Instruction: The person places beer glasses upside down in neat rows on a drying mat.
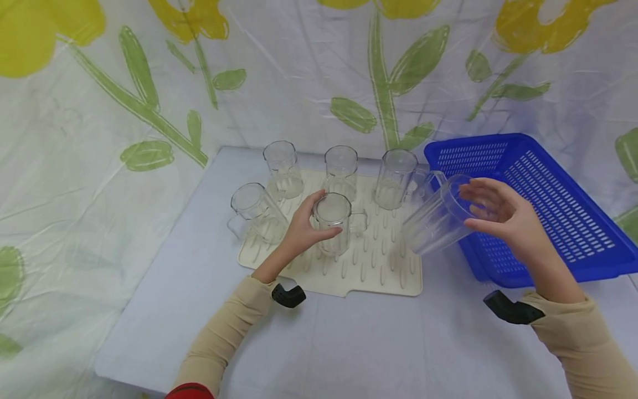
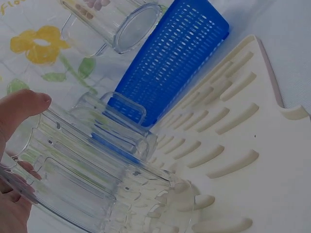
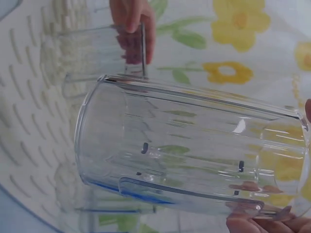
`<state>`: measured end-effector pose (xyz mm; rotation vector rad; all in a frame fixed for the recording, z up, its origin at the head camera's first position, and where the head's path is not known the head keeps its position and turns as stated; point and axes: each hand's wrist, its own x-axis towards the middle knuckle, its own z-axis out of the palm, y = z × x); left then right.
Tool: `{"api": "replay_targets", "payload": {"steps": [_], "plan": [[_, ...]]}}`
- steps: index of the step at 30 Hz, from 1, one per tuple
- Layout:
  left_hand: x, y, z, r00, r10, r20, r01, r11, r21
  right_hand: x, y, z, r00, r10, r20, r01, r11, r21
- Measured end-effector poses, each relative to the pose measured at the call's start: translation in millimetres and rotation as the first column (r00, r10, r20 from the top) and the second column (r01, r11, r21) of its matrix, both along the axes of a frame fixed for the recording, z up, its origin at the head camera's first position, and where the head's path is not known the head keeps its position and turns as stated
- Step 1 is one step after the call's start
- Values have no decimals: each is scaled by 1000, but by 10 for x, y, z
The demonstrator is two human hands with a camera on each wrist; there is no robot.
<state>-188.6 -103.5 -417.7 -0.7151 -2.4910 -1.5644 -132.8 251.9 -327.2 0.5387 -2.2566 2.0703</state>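
Note:
My left hand [image 1: 305, 224] curls its thumb and fingers around the upper part of a clear mug [image 1: 333, 230], which stands on a cream ribbed drying mat [image 1: 369, 280] with its handle to the right. My right hand [image 1: 505, 213] holds another clear mug [image 1: 431, 224] by its upper end. This mug hangs tilted over the mat's right edge, its lower end toward the mat, and fills most of the right wrist view. In the left wrist view, the thumb [image 2: 29, 109] lies at the mug's end.
Three more clear mugs, left [image 1: 283, 169], middle [image 1: 341, 166] and right [image 1: 395, 180], line the mat's back. Another mug [image 1: 260, 213] stands at its left side. A blue perforated basket [image 1: 563, 194] sits to the right, partly behind my right hand. Flowered sheeting [image 1: 299, 66] hangs behind the table.

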Motion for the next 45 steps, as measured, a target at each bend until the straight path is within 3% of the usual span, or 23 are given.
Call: {"api": "replay_targets", "payload": {"steps": [7,14,25,30,32,35,39,42,44,45], "plan": [[-4,7,-10,1000,-1,7,1,1000,7,58,-138,-119,997,81,1,-81,997,13],[-3,5,-28,1000,6,15,-6,1000,9,109,-227,-183,989,145,-23,-146,986,-80],[-6,-10,0,999,12,29,-11,1000,-28,184,-308,-296,991,134,-32,-137,979,-152],[5,-33,18,996,39,-81,-38,999,11,196,-321,-332,989,135,-57,-145,958,-247],[34,-42,18,982,62,-177,-50,996,69,200,-329,-345,989,133,-66,-146,947,-285],[113,-44,-1,940,89,-331,-49,991,128,210,-348,-366,989,127,-76,-145,938,-316],[251,23,-27,851,75,-520,14,986,166,217,-380,-391,988,134,-78,-153,918,-365],[352,112,-44,793,15,-610,111,980,168,221,-404,-405,987,141,-79,-161,904,-395],[408,171,-54,781,-50,-623,171,976,136,223,-419,-413,987,140,-79,-160,900,-404],[429,197,-64,784,-89,-614,197,974,111,225,-426,-418,987,142,-78,-161,896,-413]]}}
